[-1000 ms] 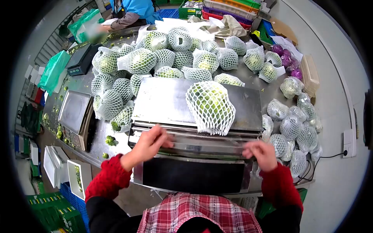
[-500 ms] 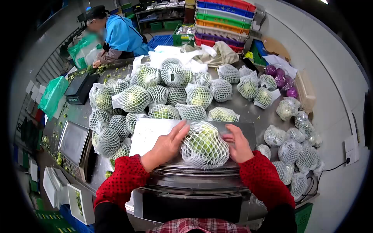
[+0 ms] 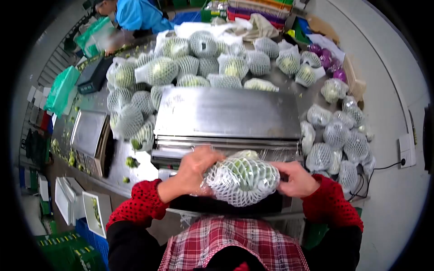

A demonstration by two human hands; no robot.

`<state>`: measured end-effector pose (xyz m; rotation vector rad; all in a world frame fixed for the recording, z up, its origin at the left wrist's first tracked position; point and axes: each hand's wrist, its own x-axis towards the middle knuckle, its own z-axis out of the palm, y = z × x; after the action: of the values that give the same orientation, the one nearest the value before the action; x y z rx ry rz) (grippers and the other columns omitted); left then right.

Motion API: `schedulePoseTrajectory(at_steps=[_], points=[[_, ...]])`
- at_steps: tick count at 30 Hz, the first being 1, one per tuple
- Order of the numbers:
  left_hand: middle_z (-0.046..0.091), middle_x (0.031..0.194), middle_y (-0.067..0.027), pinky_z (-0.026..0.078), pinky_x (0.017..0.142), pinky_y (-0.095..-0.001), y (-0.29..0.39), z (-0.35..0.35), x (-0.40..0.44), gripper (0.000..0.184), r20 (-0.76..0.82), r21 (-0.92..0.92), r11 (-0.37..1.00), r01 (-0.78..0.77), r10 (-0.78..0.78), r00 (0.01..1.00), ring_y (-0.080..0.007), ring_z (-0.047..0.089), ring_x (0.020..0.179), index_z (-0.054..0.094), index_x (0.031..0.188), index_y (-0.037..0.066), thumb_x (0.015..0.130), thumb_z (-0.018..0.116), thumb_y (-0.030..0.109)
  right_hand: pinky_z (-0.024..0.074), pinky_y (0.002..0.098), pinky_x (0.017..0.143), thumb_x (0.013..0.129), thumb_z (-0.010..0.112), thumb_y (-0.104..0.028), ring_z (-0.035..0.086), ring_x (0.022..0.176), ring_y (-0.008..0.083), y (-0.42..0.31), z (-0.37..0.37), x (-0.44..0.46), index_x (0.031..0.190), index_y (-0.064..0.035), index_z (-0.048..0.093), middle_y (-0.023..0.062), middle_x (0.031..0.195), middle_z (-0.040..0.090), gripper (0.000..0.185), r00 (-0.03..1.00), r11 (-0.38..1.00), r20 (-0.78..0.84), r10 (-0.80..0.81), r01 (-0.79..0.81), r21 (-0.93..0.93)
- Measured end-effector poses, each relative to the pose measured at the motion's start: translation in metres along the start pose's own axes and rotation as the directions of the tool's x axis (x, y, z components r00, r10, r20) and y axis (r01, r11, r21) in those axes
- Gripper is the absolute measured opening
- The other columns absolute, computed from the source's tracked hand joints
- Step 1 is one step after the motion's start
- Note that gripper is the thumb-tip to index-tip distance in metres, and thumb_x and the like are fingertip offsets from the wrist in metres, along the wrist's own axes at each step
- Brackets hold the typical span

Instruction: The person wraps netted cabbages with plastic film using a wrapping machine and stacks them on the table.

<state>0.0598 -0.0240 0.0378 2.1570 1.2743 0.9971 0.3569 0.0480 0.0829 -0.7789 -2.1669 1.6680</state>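
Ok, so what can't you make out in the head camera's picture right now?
All in the head view:
Left hand: blurred, so the exact finger placement is unclear.
Netted vegetable: its underside faces away from the camera.
Black panel: partly hidden behind the left hand and netted vegetable.
Stacked crates: top cut off by the upper edge.
Co-worker in blue: cut off by the upper edge.
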Motion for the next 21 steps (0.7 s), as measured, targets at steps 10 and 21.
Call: schedulePoseTrajectory(at_steps=[10, 21], points=[[0.052, 0.126, -0.0153, 0.049, 0.095, -0.0384, 0.043, 0.069, -0.129, 0.034, 0.314, -0.942, -0.110, 0.317, -0.626, 0.714, -0.0241, 0.051, 0.120, 0.045, 0.128, 0.002, 0.097, 0.052, 0.014, 0.0551, 0.0321, 0.065, 0.096, 0.050, -0.016, 0.067, 0.079, 0.0244, 0.026, 0.091, -0.086, 0.114, 0.0061, 0.055, 0.0180, 0.098, 0.066, 0.029, 0.814, 0.582, -0.281, 0.509, -0.085, 0.808], [0.037, 0.048, 0.0043, 0.026, 0.035, -0.0257, 0.087, 0.053, -0.148, 0.040, -0.130, -0.963, 0.167, 0.210, -0.975, 0.182, -0.0059, 0.034, 0.038, 0.042, 0.065, 0.010, 0.100, 0.049, 0.027, 0.0400, 0.0233, 0.038, 0.095, 0.053, -0.012, 0.052, 0.041, 0.0109, 0.039, 0.085, -0.108, 0.081, 0.0023, 0.061, 0.0059, 0.058, 0.058, 0.022, 0.604, 0.790, -0.545, 0.581, -0.257, 0.557]])
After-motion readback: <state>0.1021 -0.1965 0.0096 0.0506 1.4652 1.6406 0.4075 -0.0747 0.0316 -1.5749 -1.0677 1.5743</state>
